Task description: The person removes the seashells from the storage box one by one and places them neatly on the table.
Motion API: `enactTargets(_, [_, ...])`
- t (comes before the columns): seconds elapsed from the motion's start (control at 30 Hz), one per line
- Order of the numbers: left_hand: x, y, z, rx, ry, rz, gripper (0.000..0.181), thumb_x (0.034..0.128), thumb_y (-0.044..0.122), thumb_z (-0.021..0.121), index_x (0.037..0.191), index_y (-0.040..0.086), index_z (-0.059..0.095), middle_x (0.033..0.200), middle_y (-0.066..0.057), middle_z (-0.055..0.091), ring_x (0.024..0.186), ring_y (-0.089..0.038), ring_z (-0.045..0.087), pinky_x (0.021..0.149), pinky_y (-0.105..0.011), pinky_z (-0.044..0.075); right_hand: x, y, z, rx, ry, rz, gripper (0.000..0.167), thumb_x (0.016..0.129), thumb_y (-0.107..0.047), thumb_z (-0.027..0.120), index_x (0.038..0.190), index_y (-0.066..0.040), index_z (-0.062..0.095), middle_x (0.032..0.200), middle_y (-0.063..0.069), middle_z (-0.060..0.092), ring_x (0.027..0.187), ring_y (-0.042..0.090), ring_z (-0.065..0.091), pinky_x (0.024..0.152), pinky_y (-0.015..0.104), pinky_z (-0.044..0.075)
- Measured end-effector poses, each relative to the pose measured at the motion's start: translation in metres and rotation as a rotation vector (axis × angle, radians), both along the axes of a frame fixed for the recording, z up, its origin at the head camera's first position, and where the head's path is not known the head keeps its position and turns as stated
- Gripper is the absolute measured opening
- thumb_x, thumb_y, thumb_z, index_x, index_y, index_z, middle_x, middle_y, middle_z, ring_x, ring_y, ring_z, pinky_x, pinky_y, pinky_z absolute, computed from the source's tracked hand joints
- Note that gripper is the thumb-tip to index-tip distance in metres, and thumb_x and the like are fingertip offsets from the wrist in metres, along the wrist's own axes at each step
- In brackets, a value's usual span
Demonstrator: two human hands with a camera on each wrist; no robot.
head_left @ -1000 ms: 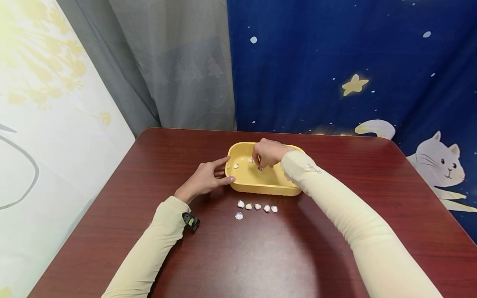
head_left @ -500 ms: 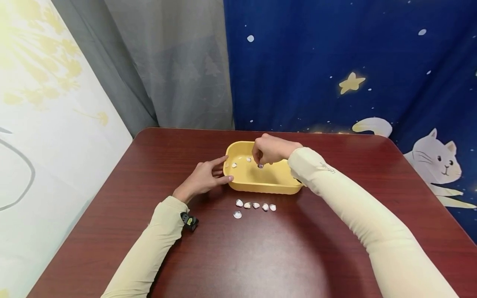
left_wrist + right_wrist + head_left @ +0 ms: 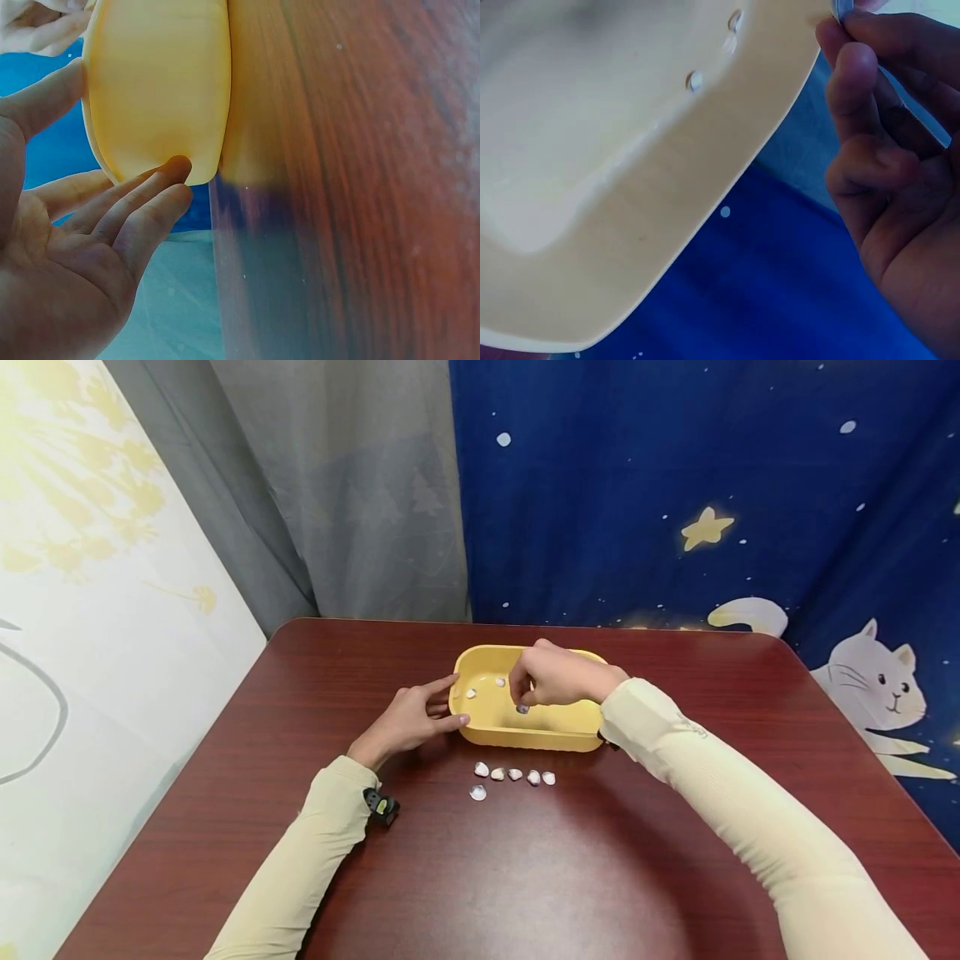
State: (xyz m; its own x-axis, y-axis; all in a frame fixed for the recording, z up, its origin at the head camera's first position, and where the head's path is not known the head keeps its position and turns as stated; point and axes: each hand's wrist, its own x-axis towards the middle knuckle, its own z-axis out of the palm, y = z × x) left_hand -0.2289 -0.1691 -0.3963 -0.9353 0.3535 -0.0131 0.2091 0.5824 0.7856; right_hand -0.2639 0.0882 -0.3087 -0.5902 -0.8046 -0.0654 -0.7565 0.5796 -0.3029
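Note:
A yellow plastic basin (image 3: 536,740) stands on the table. My left hand (image 3: 405,720) spreads its fairly straight fingers against the basin's left end, also seen from the side in the left wrist view. Over the basin, my right hand (image 3: 558,675) pinches a small shell (image 3: 522,708) between thumb and fingertips; in the right wrist view the shell (image 3: 842,9) shows only partly at the top edge. Two shells lie in the basin's left part, one white shell (image 3: 471,693) nearer the left wall and another shell (image 3: 500,682) behind it.
In front of the basin several shells (image 3: 515,774) lie in a row on the dark red table (image 3: 480,877). A single shell (image 3: 477,792) sits nearer, below the row's left end. Grey and blue curtains (image 3: 675,485) hang behind the table's far edge.
My right hand has moved slightly right and toward me above the basin, with the shell between its fingertips. The left hand stays at the basin's left end.

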Motion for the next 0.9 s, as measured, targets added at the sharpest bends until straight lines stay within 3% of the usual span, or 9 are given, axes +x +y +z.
enactTargets(0.4, [0.002,0.000,0.000,-0.014,0.008,0.001,0.083,0.0881,0.036,0.078,0.156,0.013,0.037,0.140,-0.018,0.061,0.126,-0.026,0.064,0.103,-0.040,0.053,0.022,0.008,-0.013,-0.114,-0.015,0.036,0.015,0.084,-0.007,0.075,0.075,-0.020,0.077,0.068,-0.011,0.070,0.059,0.001,0.054,0.060,0.020,0.047])
enactTargets(0.57, [0.002,0.000,0.000,0.001,0.009,0.001,0.082,0.0882,0.034,0.078,0.156,0.011,0.037,0.140,-0.020,0.062,0.125,-0.027,0.064,0.102,-0.039,0.054,0.034,0.002,-0.017,-0.113,-0.041,0.047,0.004,0.084,-0.013,0.079,0.082,-0.016,0.078,0.073,-0.011,0.073,0.059,0.001,0.057,0.063,0.022,0.050])
enactTargets(0.6, [0.002,0.000,-0.001,0.004,0.009,0.001,0.082,0.0883,0.033,0.078,0.156,0.011,0.038,0.139,-0.020,0.062,0.125,-0.027,0.064,0.102,-0.039,0.054,0.036,0.001,-0.018,-0.110,-0.044,0.049,0.003,0.084,-0.014,0.079,0.083,-0.016,0.078,0.074,-0.012,0.074,0.060,0.000,0.058,0.069,0.022,0.049])
enactTargets(0.73, [0.002,0.000,-0.001,-0.005,0.012,0.002,0.082,0.0885,0.034,0.078,0.156,0.012,0.038,0.139,-0.019,0.062,0.125,-0.026,0.064,0.102,-0.040,0.053,0.045,-0.005,-0.022,-0.111,-0.038,0.072,0.007,0.084,-0.013,0.080,0.081,-0.019,0.078,0.074,-0.013,0.073,0.066,-0.003,0.059,0.075,0.022,0.051])
enactTargets(0.9, [0.002,0.001,0.001,-0.008,0.015,-0.002,0.081,0.0886,0.034,0.077,0.156,0.013,0.038,0.139,-0.018,0.063,0.125,-0.026,0.065,0.102,-0.039,0.054,0.054,-0.011,-0.029,-0.102,-0.025,0.112,0.011,0.083,-0.009,0.077,0.078,-0.019,0.079,0.070,-0.013,0.071,0.066,-0.003,0.058,0.068,0.017,0.052])
